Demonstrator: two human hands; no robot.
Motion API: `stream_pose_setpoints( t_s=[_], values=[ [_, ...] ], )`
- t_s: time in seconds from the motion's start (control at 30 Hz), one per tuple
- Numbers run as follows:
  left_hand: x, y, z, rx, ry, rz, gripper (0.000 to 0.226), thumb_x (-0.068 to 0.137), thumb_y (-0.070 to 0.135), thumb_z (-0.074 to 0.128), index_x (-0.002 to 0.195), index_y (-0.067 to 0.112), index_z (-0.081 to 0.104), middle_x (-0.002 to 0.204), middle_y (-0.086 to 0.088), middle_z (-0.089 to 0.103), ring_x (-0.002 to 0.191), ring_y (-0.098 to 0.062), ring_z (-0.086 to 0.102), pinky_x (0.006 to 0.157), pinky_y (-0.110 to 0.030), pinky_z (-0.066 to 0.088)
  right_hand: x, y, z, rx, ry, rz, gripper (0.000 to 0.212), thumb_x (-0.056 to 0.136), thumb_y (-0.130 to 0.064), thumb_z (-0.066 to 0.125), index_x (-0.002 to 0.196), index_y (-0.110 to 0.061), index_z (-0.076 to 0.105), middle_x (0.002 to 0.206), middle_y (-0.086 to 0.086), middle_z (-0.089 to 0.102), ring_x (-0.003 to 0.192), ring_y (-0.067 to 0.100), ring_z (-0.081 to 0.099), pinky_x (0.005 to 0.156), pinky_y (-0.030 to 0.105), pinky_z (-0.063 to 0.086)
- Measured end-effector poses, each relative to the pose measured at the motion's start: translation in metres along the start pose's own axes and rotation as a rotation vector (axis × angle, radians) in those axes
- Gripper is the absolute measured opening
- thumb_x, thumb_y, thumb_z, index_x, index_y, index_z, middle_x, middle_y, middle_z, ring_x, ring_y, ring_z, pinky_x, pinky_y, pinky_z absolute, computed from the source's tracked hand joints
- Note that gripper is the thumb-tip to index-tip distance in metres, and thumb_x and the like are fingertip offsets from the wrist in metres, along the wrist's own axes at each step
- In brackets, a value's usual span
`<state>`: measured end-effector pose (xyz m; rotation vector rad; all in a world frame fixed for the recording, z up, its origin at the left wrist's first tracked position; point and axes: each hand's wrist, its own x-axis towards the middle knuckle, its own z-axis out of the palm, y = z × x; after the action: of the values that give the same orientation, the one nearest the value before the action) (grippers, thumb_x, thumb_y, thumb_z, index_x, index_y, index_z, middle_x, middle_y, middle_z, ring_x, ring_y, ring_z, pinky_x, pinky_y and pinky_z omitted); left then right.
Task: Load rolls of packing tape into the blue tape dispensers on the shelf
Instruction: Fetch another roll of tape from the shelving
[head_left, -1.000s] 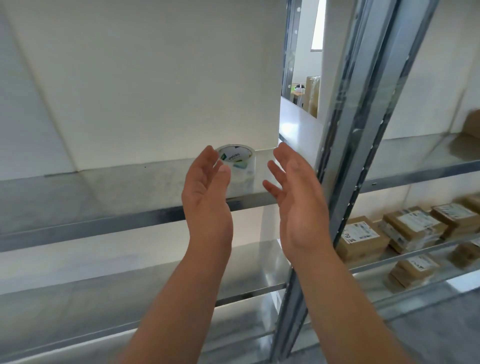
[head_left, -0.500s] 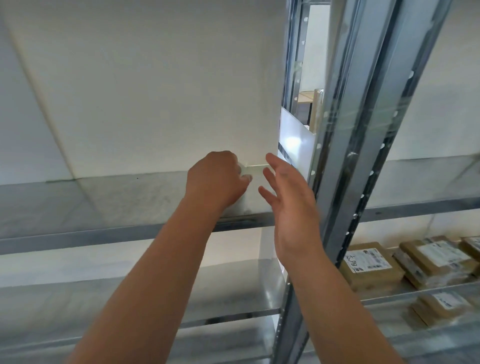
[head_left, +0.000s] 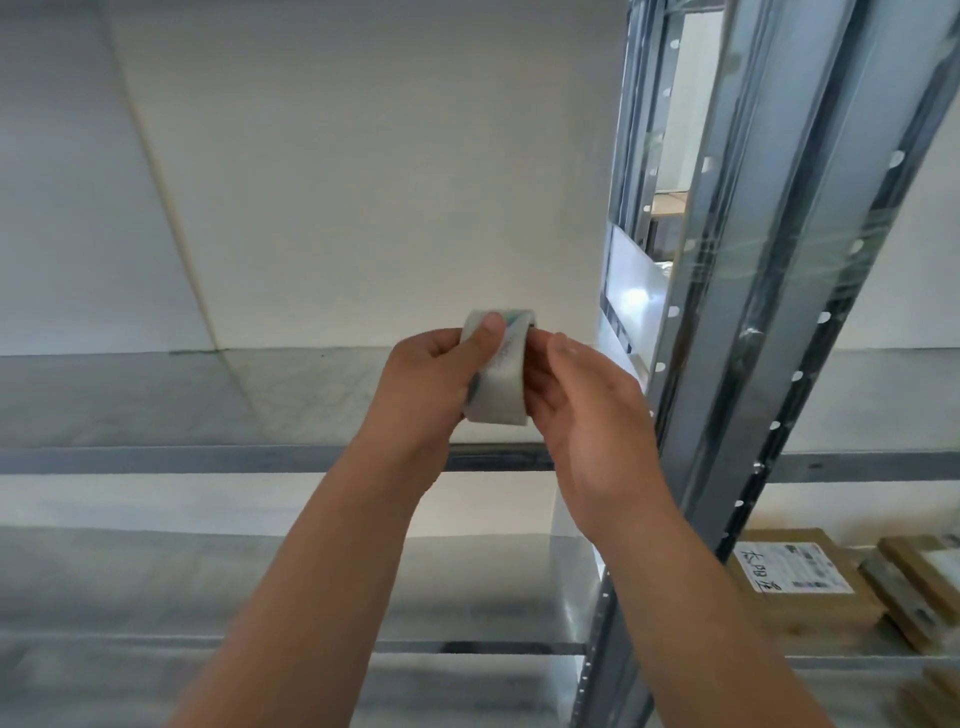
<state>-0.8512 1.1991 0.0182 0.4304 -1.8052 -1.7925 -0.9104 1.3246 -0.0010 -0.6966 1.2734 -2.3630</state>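
A roll of clear packing tape with a printed white core label (head_left: 498, 371) is held up in front of the grey metal shelf (head_left: 208, 400), above its front edge and clear of its surface. No blue tape dispenser can be seen anywhere on the shelf or near it, so the loading itself is judged not yet begun: only the roll has been taken in hand, and the dispenser must be found, the roll seated on its hub and the tape end threaded before even one unit can be counted as done.

The roll is gripped between both hands. The left hand (head_left: 431, 384) is closed on the left side of the roll, with its thumb pressed across the upper face. The right hand (head_left: 587, 410) is set against the right side, its fingers curled behind the rim and its thumb at the near edge, as though the loose tape end were being sought; whether an end has been lifted cannot be told, since the roll is blurred. Both hands are thus brought together on the roll, just left of the perforated steel upright (head_left: 769, 291) of the shelf. Brown labelled cardboard parcels (head_left: 800, 582) are stacked on the lower level to the right of that upright, well apart from the roll.
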Motion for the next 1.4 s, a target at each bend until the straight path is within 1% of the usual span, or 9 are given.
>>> stream_pose_setpoints(
  t_s=[0.07,0.13,0.23,0.37,0.43,0.63,0.87,1.13,1.4],
  values=[
    [-0.016,-0.002,-0.003,-0.054,0.092,-0.018,0.043,0.091,0.048,0.071,0.098,0.007,0.083,0.111,-0.024,0.077,0.113,-0.044,0.07,0.106,-0.059,0.052,0.003,0.006,0.007,-0.079,-0.054,0.038,0.037,0.102,-0.037,0.055,0.104,-0.009,0.078,0.121,0.027,0.072,0.121,0.041,0.067,0.109,0.054,0.052],
    [-0.028,0.0,-0.007,0.001,0.212,-0.001,0.037,0.092,0.046,0.073,0.09,0.01,0.084,0.101,-0.019,0.08,0.104,-0.042,0.072,0.097,-0.052,0.057,0.004,0.014,0.018,-0.183,-0.126,0.086,0.053,0.092,-0.057,0.055,0.103,-0.011,0.078,0.117,0.029,0.071,0.117,0.046,0.066,0.106,0.065,0.049],
    [-0.042,0.003,-0.025,-0.006,0.333,-0.041,0.043,0.091,0.053,0.07,0.091,0.012,0.083,0.097,-0.013,0.081,0.096,-0.036,0.076,0.094,-0.053,0.061,0.005,0.025,0.036,-0.217,-0.242,0.198,0.062,0.087,-0.073,0.046,0.108,-0.025,0.08,0.112,0.014,0.078,0.111,0.036,0.073,0.104,0.063,0.053],
    [-0.061,0.003,-0.067,-0.126,0.455,-0.152,0.065,0.093,0.068,0.055,0.11,0.01,0.079,0.105,-0.014,0.082,0.103,-0.033,0.077,0.101,-0.054,0.057,0.004,0.045,0.063,-0.1,-0.402,0.376,0.069,0.101,-0.063,0.034,0.135,-0.013,0.066,0.129,0.009,0.074,0.121,0.028,0.07,0.11,0.053,0.051],
    [-0.076,0.002,-0.089,-0.154,0.573,-0.156,0.066,0.098,0.065,0.048,0.108,0.007,0.079,0.101,-0.014,0.082,0.1,-0.031,0.078,0.101,-0.053,0.057,-0.002,0.057,0.084,-0.044,-0.497,0.438,0.069,0.104,-0.059,0.032,0.138,-0.008,0.064,0.131,0.011,0.073,0.124,0.027,0.069,0.113,0.051,0.049],
    [-0.137,0.007,-0.163,-0.162,0.808,-0.097,0.073,0.101,0.064,0.041,0.112,0.001,0.078,0.105,-0.019,0.081,0.103,-0.033,0.078,0.106,-0.055,0.054,-0.037,0.099,0.165,0.017,-0.722,0.575,0.066,0.107,-0.055,0.03,0.134,-0.006,0.066,0.126,0.012,0.076,0.119,0.024,0.071,0.111,0.048,0.051],
    [-0.214,0.025,-0.254,-0.166,1.059,-0.003,0.078,0.103,0.064,0.036,0.103,0.0,0.08,0.099,-0.021,0.081,0.097,-0.036,0.078,0.103,-0.055,0.055,-0.098,0.135,0.274,0.073,-0.932,0.634,0.065,0.108,-0.051,0.031,0.13,-0.003,0.068,0.119,0.016,0.078,0.114,0.029,0.074,0.106,0.049,0.054],
    [-0.296,0.039,-0.369,-0.01,1.117,0.006,0.082,0.099,0.07,0.032,0.117,0.005,0.077,0.11,-0.019,0.08,0.104,-0.036,0.077,0.105,-0.059,0.053,-0.17,0.187,0.39,0.044,-1.034,0.649,0.075,0.103,-0.065,0.026,0.126,-0.011,0.073,0.118,0.015,0.078,0.114,0.033,0.073,0.107,0.059,0.052],
    [-0.375,0.053,-0.473,0.041,1.287,0.016,0.069,0.105,0.059,0.033,0.096,0.01,0.08,0.092,-0.011,0.083,0.088,-0.026,0.08,0.09,-0.047,0.06,-0.248,0.236,0.503,0.091,-1.163,0.7,0.072,0.103,-0.063,0.027,0.12,-0.012,0.076,0.113,0.015,0.079,0.11,0.032,0.074,0.105,0.056,0.054]
  ],
)
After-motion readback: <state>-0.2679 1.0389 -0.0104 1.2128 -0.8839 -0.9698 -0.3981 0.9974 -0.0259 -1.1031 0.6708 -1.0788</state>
